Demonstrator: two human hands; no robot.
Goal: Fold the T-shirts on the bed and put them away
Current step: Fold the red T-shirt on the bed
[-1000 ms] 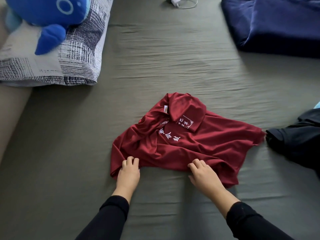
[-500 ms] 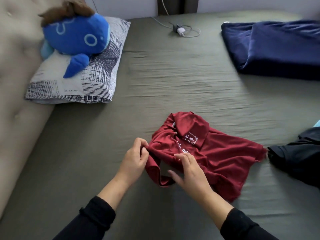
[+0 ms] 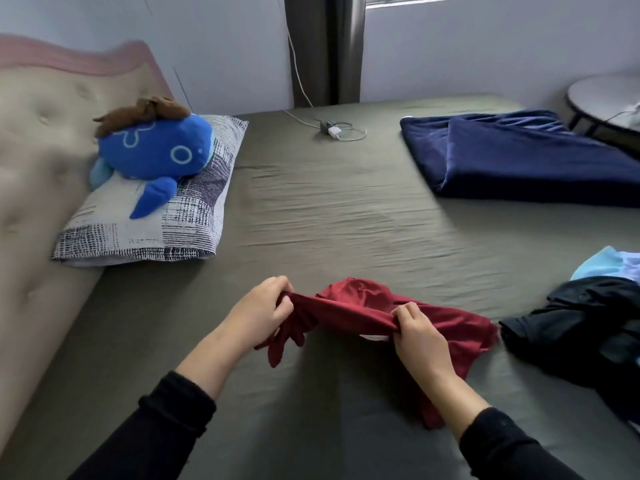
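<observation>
Both black-sleeved arms reach forward over the bed (image 3: 346, 216). The left hand (image 3: 261, 311) has curled fingers bunching one end of the red T-shirt (image 3: 349, 313); the right hand (image 3: 417, 332) pinches its folded edge, stretching the cloth between the 2 hands. Part of the shirt hangs below, part trails on the sheet at right. A black garment (image 3: 585, 323) lies just right of it. Wide bare sheet opens beyond, up to the pillow (image 3: 194, 216) with the blue plush toy (image 3: 152, 154), the charger (image 3: 333, 130) and the navy blanket (image 3: 519, 157). 1 second ago the shirt lay flat, both hands at its near edge; now it is lifted.
</observation>
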